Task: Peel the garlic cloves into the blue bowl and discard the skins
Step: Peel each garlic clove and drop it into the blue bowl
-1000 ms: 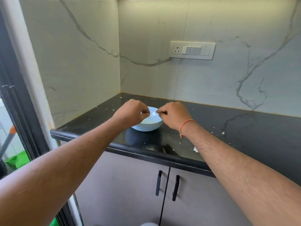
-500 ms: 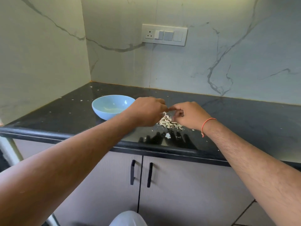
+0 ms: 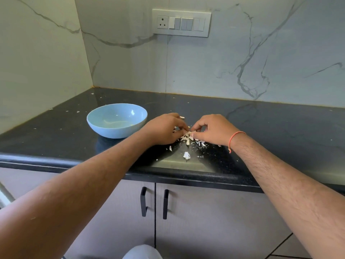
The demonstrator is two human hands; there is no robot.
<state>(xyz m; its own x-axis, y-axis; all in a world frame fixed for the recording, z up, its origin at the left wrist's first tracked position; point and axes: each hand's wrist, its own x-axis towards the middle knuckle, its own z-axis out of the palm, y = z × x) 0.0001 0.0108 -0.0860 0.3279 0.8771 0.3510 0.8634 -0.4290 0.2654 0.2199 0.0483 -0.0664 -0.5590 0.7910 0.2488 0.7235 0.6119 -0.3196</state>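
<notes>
A light blue bowl [image 3: 117, 119] sits on the black countertop [image 3: 270, 131], with pale peeled cloves at its bottom. To its right lies a small heap of garlic skins and cloves [image 3: 187, 137]. My left hand [image 3: 164, 130] and my right hand [image 3: 212, 129] meet over the heap, fingers curled, both pinching at the same small garlic piece between their fingertips. What exactly each pinch holds is partly hidden by the fingers. A larger white skin scrap [image 3: 186, 155] lies nearer the counter's front edge.
Small skin flakes are scattered across the countertop around the bowl and heap. Marble-look walls close the counter at the back and left, with a switch panel [image 3: 181, 23] above. Cabinet doors with black handles [image 3: 143, 201] sit below; a white object [image 3: 141, 252] shows at the bottom.
Both hands moved from over the bowl rightward to the skin heap, and now pinch garlic there. The view has shifted right and closer.
</notes>
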